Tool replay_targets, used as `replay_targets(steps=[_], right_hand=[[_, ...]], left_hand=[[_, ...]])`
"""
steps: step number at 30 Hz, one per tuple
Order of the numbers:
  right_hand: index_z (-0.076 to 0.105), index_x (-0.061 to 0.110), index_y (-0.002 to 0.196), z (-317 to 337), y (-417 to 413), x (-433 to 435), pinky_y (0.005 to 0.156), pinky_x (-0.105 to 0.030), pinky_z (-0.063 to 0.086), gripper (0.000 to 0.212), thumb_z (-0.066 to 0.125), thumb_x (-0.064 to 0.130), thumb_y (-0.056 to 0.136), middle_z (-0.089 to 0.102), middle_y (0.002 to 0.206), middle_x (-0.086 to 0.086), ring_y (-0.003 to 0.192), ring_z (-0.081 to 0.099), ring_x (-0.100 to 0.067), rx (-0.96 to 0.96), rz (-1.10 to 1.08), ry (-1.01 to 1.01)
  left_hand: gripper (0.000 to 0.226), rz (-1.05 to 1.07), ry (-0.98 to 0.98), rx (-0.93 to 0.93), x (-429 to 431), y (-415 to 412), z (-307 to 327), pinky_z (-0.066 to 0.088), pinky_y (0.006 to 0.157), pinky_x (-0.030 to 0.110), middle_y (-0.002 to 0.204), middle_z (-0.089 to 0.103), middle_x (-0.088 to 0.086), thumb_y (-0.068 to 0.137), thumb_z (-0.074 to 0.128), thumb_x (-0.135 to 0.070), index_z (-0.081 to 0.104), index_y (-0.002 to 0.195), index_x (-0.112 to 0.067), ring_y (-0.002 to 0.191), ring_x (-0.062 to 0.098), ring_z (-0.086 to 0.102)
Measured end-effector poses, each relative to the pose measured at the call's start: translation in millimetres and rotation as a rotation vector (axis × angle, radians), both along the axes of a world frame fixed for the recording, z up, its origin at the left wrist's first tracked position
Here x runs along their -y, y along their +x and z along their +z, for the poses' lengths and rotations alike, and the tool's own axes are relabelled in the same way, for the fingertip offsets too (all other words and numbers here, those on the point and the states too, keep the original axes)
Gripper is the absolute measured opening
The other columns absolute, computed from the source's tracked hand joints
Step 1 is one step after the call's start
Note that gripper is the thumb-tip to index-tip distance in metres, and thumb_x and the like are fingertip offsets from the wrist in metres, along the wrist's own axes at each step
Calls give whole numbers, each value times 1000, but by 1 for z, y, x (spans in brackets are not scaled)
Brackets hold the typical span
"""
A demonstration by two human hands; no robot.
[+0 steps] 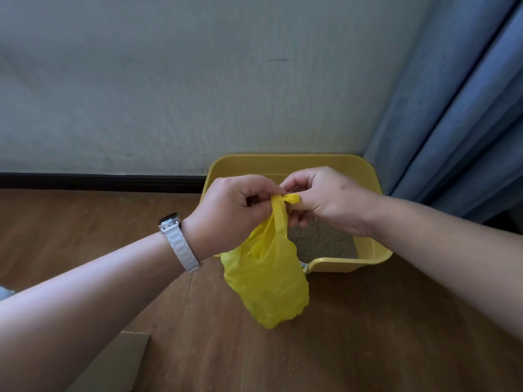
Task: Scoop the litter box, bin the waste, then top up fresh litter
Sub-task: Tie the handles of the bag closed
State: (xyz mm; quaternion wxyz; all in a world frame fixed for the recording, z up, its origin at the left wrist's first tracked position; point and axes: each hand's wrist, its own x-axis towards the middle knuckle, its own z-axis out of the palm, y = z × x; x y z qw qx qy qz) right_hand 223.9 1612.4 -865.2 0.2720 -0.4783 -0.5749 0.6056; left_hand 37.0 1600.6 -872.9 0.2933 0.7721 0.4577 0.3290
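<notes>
Two hands met over the yellow bag [268, 290], which hung in front of the litter box [283, 162] with its bottom low over the wooden floor [368, 335]; I could not tell whether it touched. The left hand [240, 205], with a white watch [169, 220] at the wrist, had its fingers curled round the twisted handles [291, 198] just below the top. The right hand [325, 199] pinched the short free end of them between thumb and fingertips. I read that as tying the bag closed, though the fingers half hid the knot and I could not say whether it was pulled tight.

The box sat on the floor against the wall [169, 80], just beside the blue curtain [452, 108]. The patch of litter [322, 241] showing between the wrists looked even, so I judged the scooping done and the waste inside the bag, which sagged as if it held a little weight. I could not see into it. A small metal piece [304, 267] showed at the box's near corner, behind the bag, too little of it to name.

Left to do, by my reckoning: finish the knot, carry the bag to a bin, which was not in view, and pour in fresh litter, of which I saw no sack. Stray grains [295, 363] lay on the floor, and a flat piece of cardboard [113, 363] lay at the near left.
</notes>
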Motion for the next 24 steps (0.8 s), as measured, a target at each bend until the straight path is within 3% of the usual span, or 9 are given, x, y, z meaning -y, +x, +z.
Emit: replay_targets(steps=[4, 9, 12, 15, 18, 21, 24], right_hand=[[67, 2, 91, -6, -7, 10, 56, -21, 53, 4, 65, 5, 89, 66, 75, -9, 65, 63, -16, -120, -72, -20], [60, -11, 110, -2, -12, 16, 78, -31, 56, 24, 44, 2, 97, 64, 98, -20, 88, 63, -26, -270, -6, -220], [54, -11, 119, -1, -10, 20, 92, -43, 51, 39, 55, 18, 94, 64, 107, -19, 97, 62, -30, -269, 105, -266], [62, -1, 111, -7, -18, 25, 85, -45, 52, 28, 66, 17, 90, 69, 99, -12, 90, 64, -26, -156, 36, -175], [65, -3, 99, -10, -27, 26, 68, -32, 51, 13, 65, 0, 86, 67, 85, -10, 77, 63, -22, -114, -100, -98], [66, -4, 100, -9, -23, 26, 78, -42, 54, 14, 60, -5, 87, 68, 90, -17, 82, 65, -27, -148, -124, -149], [65, 4, 101, -4, -16, 23, 81, -43, 53, 18, 58, -6, 88, 67, 91, -16, 84, 63, -28, -255, -135, -235]], left_hand=[[5, 137, 17, -72, -4, -5, 6, 52, 61, 29, 73, 70, -6, 84, 75, -18, 74, 85, -23, 70, 11, 65], [7, 167, 64, -187, -6, -5, 17, 49, 67, 17, 77, 66, -16, 81, 75, -16, 76, 84, -23, 72, 4, 60], [6, 174, 70, -227, -5, -4, 21, 47, 66, 15, 76, 66, -14, 81, 74, -16, 76, 83, -21, 72, 5, 59], [8, 166, 30, -308, -3, -1, 21, 46, 63, 16, 73, 63, -13, 81, 72, -16, 76, 86, -21, 68, 2, 56], [9, 147, -33, -320, -3, 0, 23, 48, 63, 25, 71, 65, -9, 80, 71, -13, 74, 84, -21, 67, 9, 58], [7, 132, -197, -213, -6, -4, 29, 50, 63, 27, 69, 66, -7, 80, 74, -15, 74, 82, -21, 61, 7, 56], [11, 74, -436, -9, -6, -10, 33, 53, 66, 33, 76, 70, 10, 81, 75, -11, 75, 90, -18, 67, 13, 59]])
